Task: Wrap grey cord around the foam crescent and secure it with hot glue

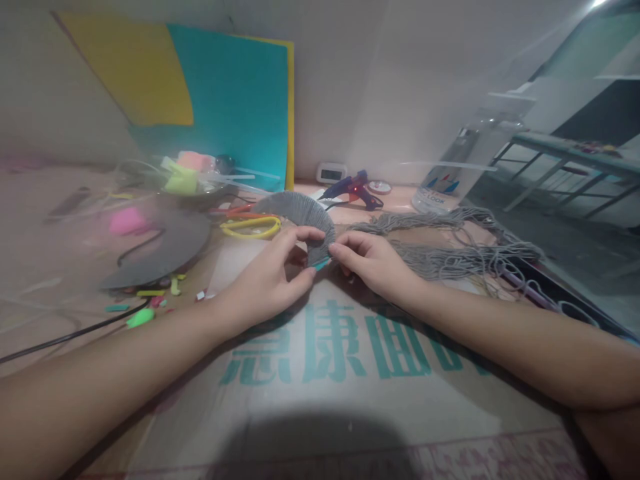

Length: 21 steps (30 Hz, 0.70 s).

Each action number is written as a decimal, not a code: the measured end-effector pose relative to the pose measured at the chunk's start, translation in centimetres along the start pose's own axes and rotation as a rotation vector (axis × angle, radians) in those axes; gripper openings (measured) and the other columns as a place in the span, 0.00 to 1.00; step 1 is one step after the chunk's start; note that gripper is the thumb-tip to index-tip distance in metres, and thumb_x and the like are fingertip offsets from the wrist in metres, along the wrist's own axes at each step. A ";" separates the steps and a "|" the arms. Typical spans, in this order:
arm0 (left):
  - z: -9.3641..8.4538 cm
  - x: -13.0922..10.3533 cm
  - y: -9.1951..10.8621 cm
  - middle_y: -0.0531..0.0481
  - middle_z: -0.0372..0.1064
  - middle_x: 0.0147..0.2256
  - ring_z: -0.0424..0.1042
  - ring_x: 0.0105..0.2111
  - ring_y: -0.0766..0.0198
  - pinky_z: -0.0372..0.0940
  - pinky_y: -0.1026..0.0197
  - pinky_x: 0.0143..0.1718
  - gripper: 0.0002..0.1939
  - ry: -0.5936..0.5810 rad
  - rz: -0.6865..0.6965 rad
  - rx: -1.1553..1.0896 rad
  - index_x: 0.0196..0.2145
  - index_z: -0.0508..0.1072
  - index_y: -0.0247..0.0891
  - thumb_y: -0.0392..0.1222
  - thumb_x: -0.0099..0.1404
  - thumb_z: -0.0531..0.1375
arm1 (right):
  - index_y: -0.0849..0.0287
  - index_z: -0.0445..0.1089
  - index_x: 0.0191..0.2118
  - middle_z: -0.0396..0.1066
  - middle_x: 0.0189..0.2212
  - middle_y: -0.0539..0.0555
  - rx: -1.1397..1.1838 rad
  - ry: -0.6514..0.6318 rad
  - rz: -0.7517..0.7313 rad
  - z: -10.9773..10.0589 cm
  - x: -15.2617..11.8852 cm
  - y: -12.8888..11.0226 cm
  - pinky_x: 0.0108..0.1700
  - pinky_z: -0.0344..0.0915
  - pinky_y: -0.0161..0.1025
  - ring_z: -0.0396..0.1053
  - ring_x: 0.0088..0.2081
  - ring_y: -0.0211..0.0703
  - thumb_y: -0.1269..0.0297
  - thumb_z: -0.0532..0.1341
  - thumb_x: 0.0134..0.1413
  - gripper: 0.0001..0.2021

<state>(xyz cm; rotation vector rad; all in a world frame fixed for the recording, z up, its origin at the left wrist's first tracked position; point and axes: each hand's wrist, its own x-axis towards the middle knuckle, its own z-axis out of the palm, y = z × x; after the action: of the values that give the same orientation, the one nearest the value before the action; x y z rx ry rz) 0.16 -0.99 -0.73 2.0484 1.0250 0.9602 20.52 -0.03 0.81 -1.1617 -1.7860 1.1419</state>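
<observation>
A curved band wrapped in grey yarn (303, 208) stands in front of me, with a bit of teal showing bare at its near end. My left hand (289, 267) pinches that end between thumb and fingers. On its other edge, my right hand (367, 261) has thumb and index finger pressed together at the yarn; whether a strand lies between them is too small to make out. Loose hanks of grey yarn (440, 257) spread out just right of my right hand. Scissors with yellow handles (251, 227) lie beyond my left hand.
A blue glue gun (356, 190) with a red light and a small white digital clock (331, 173) stand at the back. Grey card (170, 243) and coloured scraps lie left, a clear bottle (445, 167) right. Teal and yellow sheets (235, 100) lean on the wall.
</observation>
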 end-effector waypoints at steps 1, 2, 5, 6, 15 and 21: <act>0.0 -0.1 0.1 0.43 0.66 0.51 0.70 0.42 0.62 0.66 0.60 0.42 0.21 0.001 0.006 0.017 0.56 0.62 0.40 0.40 0.66 0.57 | 0.57 0.64 0.28 0.60 0.19 0.44 0.008 -0.010 -0.004 0.0 0.0 0.0 0.22 0.56 0.32 0.59 0.20 0.33 0.51 0.60 0.58 0.15; 0.0 -0.1 0.2 0.43 0.66 0.51 0.70 0.42 0.62 0.66 0.60 0.42 0.21 0.005 0.012 0.032 0.56 0.62 0.40 0.39 0.66 0.56 | 0.58 0.64 0.28 0.60 0.19 0.44 0.020 -0.025 -0.011 0.0 0.0 0.0 0.22 0.56 0.32 0.59 0.20 0.33 0.51 0.59 0.58 0.15; 0.1 -0.1 0.2 0.44 0.67 0.50 0.71 0.42 0.62 0.66 0.60 0.42 0.21 0.019 0.023 0.056 0.55 0.62 0.39 0.37 0.65 0.56 | 0.58 0.64 0.29 0.61 0.20 0.45 0.042 -0.061 -0.030 0.0 0.1 0.3 0.24 0.57 0.32 0.60 0.22 0.33 0.51 0.60 0.57 0.16; 0.1 0.0 0.1 0.44 0.67 0.50 0.71 0.42 0.62 0.66 0.59 0.42 0.21 0.027 0.029 0.058 0.55 0.63 0.39 0.37 0.65 0.57 | 0.59 0.65 0.31 0.62 0.20 0.45 0.036 -0.063 -0.029 0.0 0.1 0.4 0.24 0.57 0.32 0.60 0.22 0.33 0.51 0.62 0.55 0.15; 0.1 0.1 -0.9 0.46 0.66 0.50 0.70 0.41 0.63 0.66 0.58 0.44 0.22 0.046 0.076 0.077 0.55 0.62 0.41 0.33 0.63 0.57 | 0.59 0.67 0.32 0.66 0.21 0.46 -0.062 -0.029 0.044 0.1 0.0 0.2 0.23 0.58 0.33 0.62 0.21 0.34 0.56 0.63 0.54 0.11; 0.1 0.2 -1.1 0.47 0.66 0.49 0.69 0.40 0.64 0.66 0.57 0.45 0.22 0.030 0.090 0.060 0.54 0.62 0.42 0.32 0.62 0.56 | 0.59 0.67 0.31 0.65 0.21 0.46 -0.114 0.013 -0.022 0.1 0.0 0.4 0.24 0.58 0.34 0.62 0.22 0.34 0.57 0.63 0.54 0.11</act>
<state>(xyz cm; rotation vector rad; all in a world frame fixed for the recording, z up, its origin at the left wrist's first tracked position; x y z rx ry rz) -0.10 -0.33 -1.64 2.1520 0.9950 1.0196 20.54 0.00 0.42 -1.2094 -1.8697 1.0287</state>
